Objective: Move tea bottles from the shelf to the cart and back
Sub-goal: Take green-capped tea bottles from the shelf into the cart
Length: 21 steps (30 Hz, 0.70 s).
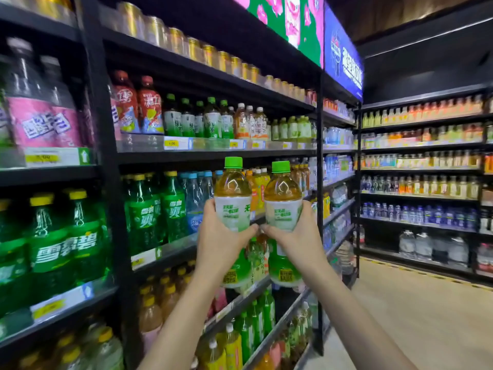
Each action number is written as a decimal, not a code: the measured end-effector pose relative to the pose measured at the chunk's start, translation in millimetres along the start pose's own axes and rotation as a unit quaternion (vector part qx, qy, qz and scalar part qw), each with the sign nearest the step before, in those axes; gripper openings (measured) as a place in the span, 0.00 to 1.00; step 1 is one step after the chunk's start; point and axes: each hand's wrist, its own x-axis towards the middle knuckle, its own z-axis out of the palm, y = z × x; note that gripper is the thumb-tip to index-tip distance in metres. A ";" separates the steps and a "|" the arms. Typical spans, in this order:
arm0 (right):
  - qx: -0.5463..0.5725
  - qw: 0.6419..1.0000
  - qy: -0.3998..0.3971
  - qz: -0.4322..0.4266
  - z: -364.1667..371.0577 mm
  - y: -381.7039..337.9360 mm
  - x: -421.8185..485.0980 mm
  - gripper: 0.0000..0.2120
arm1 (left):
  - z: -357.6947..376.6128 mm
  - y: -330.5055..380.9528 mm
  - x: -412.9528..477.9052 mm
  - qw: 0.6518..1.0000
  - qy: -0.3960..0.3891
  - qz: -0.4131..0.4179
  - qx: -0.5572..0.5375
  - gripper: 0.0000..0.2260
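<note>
Two tea bottles with green caps, amber tea and white-green labels are held up side by side in front of the drinks shelf (213, 153). My left hand (221, 241) grips the left tea bottle (232, 193) around its label. My right hand (296, 239) grips the right tea bottle (282, 196) the same way. Both bottles stand upright, close together, at the height of the second shelf from the middle. No cart is in view.
Black shelving on the left holds green soda bottles (80, 236), water, green tea bottles (202, 118) and cans along the top. More drink shelves (421, 169) line the far right wall. A light wooden floor (413, 316) runs along the aisle on the right.
</note>
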 end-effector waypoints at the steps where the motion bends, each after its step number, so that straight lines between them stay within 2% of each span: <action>1: -0.001 1.000 -0.004 -0.002 0.6 5.1 10.3 0.26 | 4.0 -2.1 8.5 1.000 0.007 0.006 0.001 0.30; 12: 0.038 0.998 -0.040 -0.001 31.7 53.1 111.9 0.26 | 23.7 -36.7 112.7 0.997 0.067 0.033 0.031 0.26; 21: 0.084 0.993 -0.067 -0.056 82.6 63.8 211.9 0.26 | 18.3 -52.9 205.5 0.990 0.106 0.074 0.055 0.28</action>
